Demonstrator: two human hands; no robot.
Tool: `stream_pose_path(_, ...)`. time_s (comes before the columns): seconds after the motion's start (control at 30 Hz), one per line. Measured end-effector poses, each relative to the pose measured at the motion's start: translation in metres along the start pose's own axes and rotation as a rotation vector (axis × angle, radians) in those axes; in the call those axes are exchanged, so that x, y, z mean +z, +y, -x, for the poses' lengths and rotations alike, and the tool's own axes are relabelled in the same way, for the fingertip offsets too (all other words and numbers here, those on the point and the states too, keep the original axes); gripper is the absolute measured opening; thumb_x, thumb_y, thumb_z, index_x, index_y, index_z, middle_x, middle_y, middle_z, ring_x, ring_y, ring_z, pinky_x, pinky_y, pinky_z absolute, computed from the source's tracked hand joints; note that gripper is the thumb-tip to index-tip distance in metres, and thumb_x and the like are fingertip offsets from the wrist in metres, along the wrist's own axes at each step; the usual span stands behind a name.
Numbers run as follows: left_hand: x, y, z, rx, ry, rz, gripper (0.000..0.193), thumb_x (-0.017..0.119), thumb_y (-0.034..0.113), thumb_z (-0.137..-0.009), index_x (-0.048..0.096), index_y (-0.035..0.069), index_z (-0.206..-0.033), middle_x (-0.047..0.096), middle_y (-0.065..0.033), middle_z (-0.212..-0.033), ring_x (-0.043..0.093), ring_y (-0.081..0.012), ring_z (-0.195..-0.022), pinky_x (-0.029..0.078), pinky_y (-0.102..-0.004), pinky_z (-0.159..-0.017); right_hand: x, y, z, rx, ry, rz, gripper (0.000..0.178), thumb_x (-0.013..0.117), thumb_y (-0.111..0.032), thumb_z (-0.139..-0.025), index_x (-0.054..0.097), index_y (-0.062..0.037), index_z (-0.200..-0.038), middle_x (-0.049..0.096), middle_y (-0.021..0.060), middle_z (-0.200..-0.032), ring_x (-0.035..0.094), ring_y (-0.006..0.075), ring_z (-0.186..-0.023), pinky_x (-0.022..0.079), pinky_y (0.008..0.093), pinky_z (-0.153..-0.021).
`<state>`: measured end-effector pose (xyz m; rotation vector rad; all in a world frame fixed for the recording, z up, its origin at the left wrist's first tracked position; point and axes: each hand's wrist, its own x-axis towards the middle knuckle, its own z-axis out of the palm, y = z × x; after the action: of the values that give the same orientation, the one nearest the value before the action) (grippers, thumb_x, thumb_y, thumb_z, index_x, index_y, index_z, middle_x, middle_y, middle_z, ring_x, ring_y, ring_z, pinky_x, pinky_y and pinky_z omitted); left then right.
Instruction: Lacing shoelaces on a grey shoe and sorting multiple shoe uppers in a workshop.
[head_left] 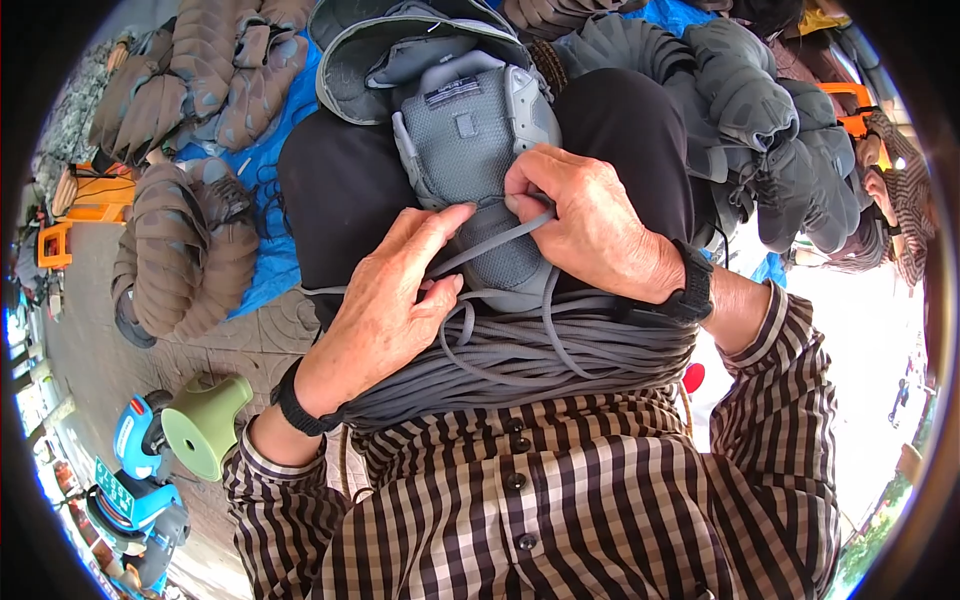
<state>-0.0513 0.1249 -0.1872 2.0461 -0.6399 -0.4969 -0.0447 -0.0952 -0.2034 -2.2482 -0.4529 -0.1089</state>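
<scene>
A grey shoe [465, 150] with a mesh tongue rests on my lap between my knees, its toe toward me and its eyelet flaps spread apart. My right hand [590, 220] pinches a flat grey shoelace [495, 243] between thumb and fingers at the right row of eyelets. From there the lace slants down left, passing behind the fingers of my left hand [385, 290]. That hand has its index finger stretched to the tongue's lower part and its thumb apart. A thick bundle of grey shoelaces [490, 350] lies across my lap, with loose loops over it.
Brown shoes [185, 250] are stacked at the left on a blue sheet [275, 265]; grey shoes [745, 95] pile up at the right. Further left stand a green stool [205, 425] and a blue scooter [135, 440]. Another person's hand [875, 190] shows at the far right.
</scene>
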Motion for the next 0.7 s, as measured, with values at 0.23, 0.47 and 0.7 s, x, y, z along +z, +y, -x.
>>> stream_pose_path(0.23, -0.0001, 0.0016, 0.0000, -0.002, -0.003, -0.004, 0.052, 0.057, -0.004, -0.082, 0.048, 0.005, -0.132, 0.051, -0.0123, -0.111, 0.054, -0.0225, -0.102, 0.051, -0.0310, -0.076, -0.0019, 0.0017, 0.0018, 0.007, -0.003, -0.017, 0.012, 0.058, 0.006, -0.067, 0.054, 0.0001, -0.076, 0.058, 0.0149, -0.076, 0.059, 0.0358, -0.070, 0.047, 0.0421, -0.062)
stream_pose_path(0.47, 0.0000, 0.0013, 0.0003, 0.008, -0.002, -0.002, 0.052, 0.057, -0.004, -0.082, 0.048, 0.005, -0.132, 0.051, -0.0119, -0.110, 0.053, -0.0217, -0.102, 0.051, -0.0306, -0.076, 0.0003, 0.0025, 0.0032, 0.007, -0.002, -0.027, 0.013, 0.058, 0.008, -0.069, 0.054, 0.0005, -0.079, 0.057, 0.0141, -0.075, 0.058, 0.0324, -0.068, 0.046, 0.0384, -0.061)
stream_pose_path(0.7, 0.0004, 0.0004, -0.0001, 0.001, -0.003, -0.017, 0.053, 0.058, -0.005, -0.081, 0.048, 0.005, -0.132, 0.051, -0.0118, -0.109, 0.054, -0.0221, -0.103, 0.052, -0.0306, -0.077, 0.0011, 0.0003, 0.0024, -0.027, -0.007, 0.029, 0.016, 0.059, 0.010, -0.070, 0.053, 0.0003, -0.082, 0.056, 0.0126, -0.076, 0.057, 0.0311, -0.064, 0.046, 0.0363, -0.058)
